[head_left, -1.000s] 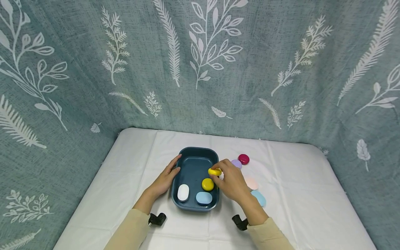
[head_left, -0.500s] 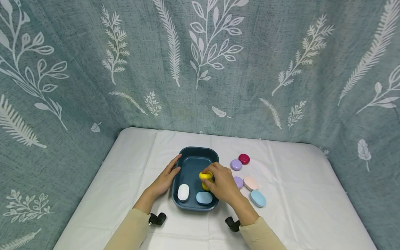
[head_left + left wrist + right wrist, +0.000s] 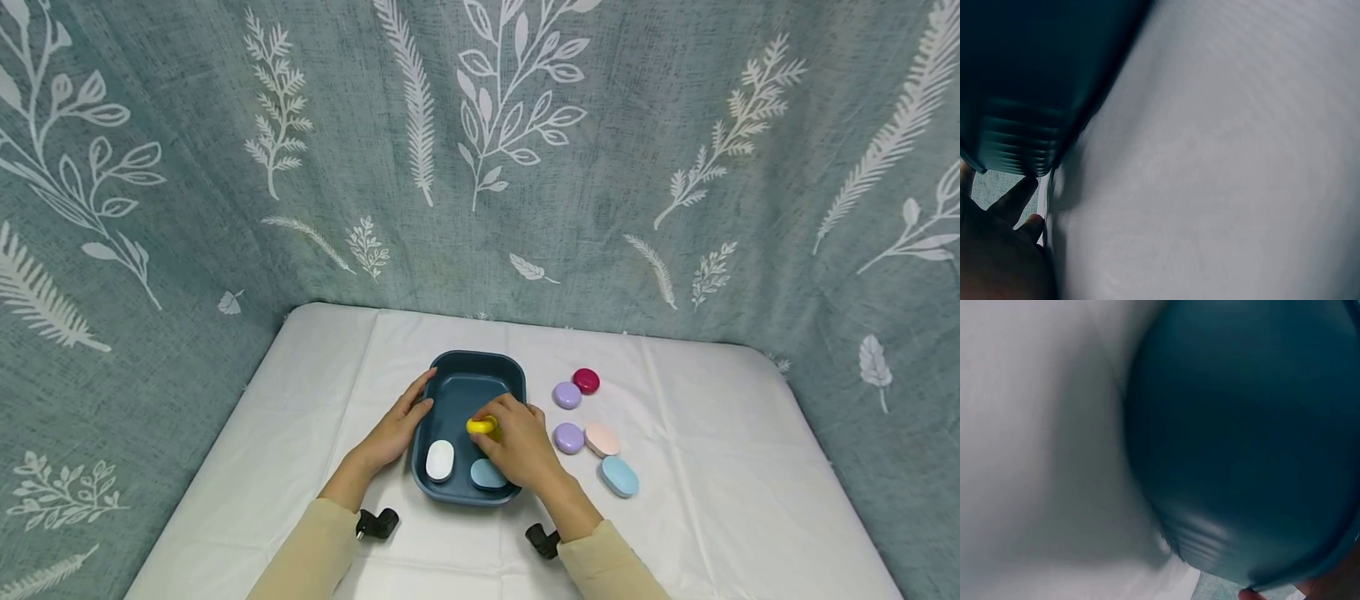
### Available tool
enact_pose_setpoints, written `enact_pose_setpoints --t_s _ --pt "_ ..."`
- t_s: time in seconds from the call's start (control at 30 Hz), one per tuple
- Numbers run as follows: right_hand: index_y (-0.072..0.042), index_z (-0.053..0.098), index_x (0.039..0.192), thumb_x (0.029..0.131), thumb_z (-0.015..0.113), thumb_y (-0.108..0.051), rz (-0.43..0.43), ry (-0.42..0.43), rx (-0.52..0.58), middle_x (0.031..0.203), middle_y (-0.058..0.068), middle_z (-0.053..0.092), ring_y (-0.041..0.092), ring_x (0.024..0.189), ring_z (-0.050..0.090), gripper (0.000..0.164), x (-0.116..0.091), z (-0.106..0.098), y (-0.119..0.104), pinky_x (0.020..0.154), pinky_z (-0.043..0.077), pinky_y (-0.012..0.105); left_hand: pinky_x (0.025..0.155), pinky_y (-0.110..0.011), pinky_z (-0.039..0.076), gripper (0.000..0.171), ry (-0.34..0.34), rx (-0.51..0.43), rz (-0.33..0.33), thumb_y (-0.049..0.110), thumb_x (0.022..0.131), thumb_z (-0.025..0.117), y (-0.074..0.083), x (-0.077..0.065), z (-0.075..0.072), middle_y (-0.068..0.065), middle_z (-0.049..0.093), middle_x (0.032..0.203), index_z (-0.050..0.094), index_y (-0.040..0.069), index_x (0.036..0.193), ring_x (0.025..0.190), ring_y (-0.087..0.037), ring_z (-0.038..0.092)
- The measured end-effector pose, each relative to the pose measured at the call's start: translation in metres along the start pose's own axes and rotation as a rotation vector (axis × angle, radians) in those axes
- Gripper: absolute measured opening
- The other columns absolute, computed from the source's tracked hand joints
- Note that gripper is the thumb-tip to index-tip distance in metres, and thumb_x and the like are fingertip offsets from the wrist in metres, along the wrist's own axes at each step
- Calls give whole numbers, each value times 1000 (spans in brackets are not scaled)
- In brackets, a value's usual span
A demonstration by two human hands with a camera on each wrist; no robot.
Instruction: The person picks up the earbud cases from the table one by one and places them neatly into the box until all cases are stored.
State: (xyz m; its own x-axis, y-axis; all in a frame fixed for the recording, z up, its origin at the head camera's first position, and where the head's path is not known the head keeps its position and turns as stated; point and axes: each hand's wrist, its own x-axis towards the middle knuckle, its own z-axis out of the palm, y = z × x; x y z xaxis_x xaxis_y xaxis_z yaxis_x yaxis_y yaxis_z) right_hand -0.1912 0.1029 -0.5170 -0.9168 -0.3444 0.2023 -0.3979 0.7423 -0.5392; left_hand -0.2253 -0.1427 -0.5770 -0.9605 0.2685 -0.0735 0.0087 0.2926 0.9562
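Note:
In the head view my right hand (image 3: 517, 437) reaches over the dark blue tray (image 3: 427, 492) and pinches a yellow, rounded, soap-like piece (image 3: 481, 425) between thumb and fingers. Inside the tray, a white oval piece (image 3: 439, 461) lies at the near left. A light blue oval piece (image 3: 487, 474) sits at the near right, partly covered by that hand. The other yellow piece is hidden beneath it. My left hand (image 3: 392, 435) rests against the tray's left rim with extended fingers. Its fingertips (image 3: 1025, 184) show beside the tray wall in the left wrist view.
Right of the tray, on the white cloth (image 3: 697, 467), lie a red round piece (image 3: 586, 381), two purple ones (image 3: 567, 395), a pale pink oval (image 3: 602, 439) and another light blue oval (image 3: 618, 477). A leaf-patterned curtain (image 3: 420, 167) stands behind and at the sides.
My right hand has carried the yellow piece left, from the tray's right edge to over its middle, covering the other yellow one. The purple pieces have come into full view. The left hand stays put.

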Motion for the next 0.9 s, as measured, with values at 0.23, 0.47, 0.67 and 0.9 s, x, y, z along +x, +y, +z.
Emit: enact_pose_setpoints --t_s 0.23,0.47,0.67,0.9 --pt "-19 75 106 91 81 -27 27 8 -24 112 0 67 20 109 65 18 2 12 -3 116 27 72 126 -67 15 52 0 10 -7 41 112 42 1 -1 -1 2 21 173 26 51 160 160 -33 21" --pt "-19 76 104 90 83 -28 31 8 -45 109 0 68 20 106 66 18 1 18 -4 118 25 73 126 -68 16 52 -5 16 -8 44 111 42 0 -1 -2 0 21 173 26 50 161 160 -34 21" --pt "-19 76 101 89 84 -30 21 -3 -99 107 -1 71 19 104 67 19 2 21 -3 120 23 73 126 -66 17 53 -10 14 5 48 110 42 -1 -1 -3 1 20 173 25 50 161 160 -33 21" --pt "-20 76 98 86 86 -34 0 -10 -187 102 -3 72 18 98 68 21 3 24 -3 120 24 72 127 -65 16 52 -23 8 16 45 111 42 -4 1 -5 3 19 174 25 50 161 161 -33 19"
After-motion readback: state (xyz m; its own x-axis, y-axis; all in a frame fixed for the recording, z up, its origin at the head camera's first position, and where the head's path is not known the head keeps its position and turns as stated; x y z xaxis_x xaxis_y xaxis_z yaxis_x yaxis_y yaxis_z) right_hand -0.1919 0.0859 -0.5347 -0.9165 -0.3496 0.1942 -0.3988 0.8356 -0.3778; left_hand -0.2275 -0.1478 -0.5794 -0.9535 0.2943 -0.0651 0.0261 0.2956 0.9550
